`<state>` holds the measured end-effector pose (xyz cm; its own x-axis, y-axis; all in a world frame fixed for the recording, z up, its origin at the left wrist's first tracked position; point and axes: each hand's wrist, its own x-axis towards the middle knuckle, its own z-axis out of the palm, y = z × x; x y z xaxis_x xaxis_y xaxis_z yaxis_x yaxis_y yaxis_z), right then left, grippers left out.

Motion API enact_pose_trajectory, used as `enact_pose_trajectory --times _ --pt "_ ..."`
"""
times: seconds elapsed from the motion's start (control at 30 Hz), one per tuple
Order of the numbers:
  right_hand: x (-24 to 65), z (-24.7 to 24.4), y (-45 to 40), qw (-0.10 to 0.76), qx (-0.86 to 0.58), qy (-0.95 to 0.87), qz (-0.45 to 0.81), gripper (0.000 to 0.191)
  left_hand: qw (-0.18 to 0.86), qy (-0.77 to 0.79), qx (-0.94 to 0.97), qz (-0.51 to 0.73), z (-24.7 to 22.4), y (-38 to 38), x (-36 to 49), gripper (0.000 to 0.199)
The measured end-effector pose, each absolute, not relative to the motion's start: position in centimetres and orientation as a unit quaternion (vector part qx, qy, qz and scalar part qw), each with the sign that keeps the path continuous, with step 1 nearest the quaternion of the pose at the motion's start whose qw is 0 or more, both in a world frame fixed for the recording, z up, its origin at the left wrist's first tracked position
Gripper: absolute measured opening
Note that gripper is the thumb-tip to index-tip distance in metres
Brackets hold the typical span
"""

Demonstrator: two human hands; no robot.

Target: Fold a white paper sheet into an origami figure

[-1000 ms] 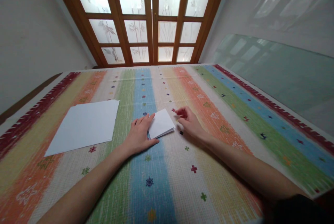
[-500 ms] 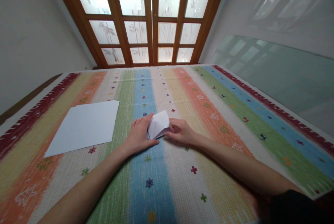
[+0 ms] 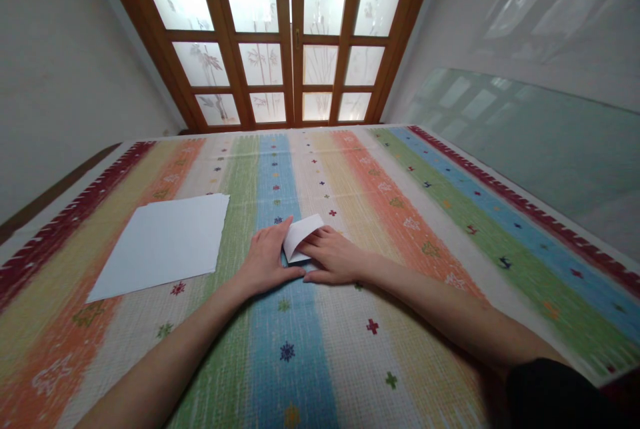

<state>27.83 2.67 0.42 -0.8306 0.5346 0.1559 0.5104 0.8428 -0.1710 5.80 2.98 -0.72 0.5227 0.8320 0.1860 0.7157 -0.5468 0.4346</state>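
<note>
A small folded white paper (image 3: pixel 300 234) lies on the striped tablecloth in the middle of the view, one layer of it curving up. My left hand (image 3: pixel 267 257) rests at its left edge, thumb stretched to the right and fingers pointing away along the side. From the right, my right hand (image 3: pixel 333 256) reaches in, its fingertips under the raised layer and its thumb apart on the cloth. The tips of the right fingers are partly hidden by the paper. Both hands touch the paper.
A stack of white paper sheets (image 3: pixel 163 246) lies on the left part of the striped tablecloth (image 3: pixel 360 362). Beyond the far table edge stands a wooden door with frosted panes (image 3: pixel 260 62). A glass panel (image 3: pixel 530 129) leans along the right wall.
My right hand has moved left and slid its fingers beneath the upper layer, from a pinch at the paper's right edge. That layer has bent upward. My left hand has stayed in place.
</note>
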Motion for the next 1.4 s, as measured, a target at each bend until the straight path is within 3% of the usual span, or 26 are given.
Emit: enact_pose_trajectory --times 0.23,0.37,0.57,0.67,0.87,0.97,1.2,1.4 --pt "27.8 0.4 2.6 0.086 -0.302 -0.948 0.058 0.068 0.161 0.455 0.855 0.189 -0.5 3.0 5.8 0.097" --pt "27.7 0.5 2.5 0.087 -0.311 -0.945 0.047 0.062 0.129 0.428 0.869 0.213 -0.3 3.1 5.2 0.094" --pt "27.7 -0.1 2.6 0.110 -0.307 -0.944 0.049 0.049 -0.094 0.234 0.933 0.257 0.6 3.2 4.9 0.028" --pt "28.0 -0.4 2.6 0.117 -0.297 -0.946 0.062 0.056 -0.174 0.203 0.916 0.300 0.8 3.4 5.6 0.009" --pt "29.9 -0.3 1.9 0.121 -0.278 -0.946 0.115 0.062 -0.260 0.212 0.890 0.310 1.2 3.6 6.4 0.010" --pt "31.2 -0.2 1.4 0.133 -0.270 -0.948 0.106 0.056 -0.275 0.216 0.892 0.286 1.5 3.5 6.9 0.013" --pt "33.2 -0.7 0.8 0.204 -0.277 -0.937 0.067 0.030 -0.235 0.291 0.915 0.154 2.1 3.2 8.9 0.017" --pt "33.3 -1.4 1.0 0.258 -0.275 -0.924 0.054 0.024 -0.174 0.332 0.922 0.095 2.4 3.9 9.5 0.017"
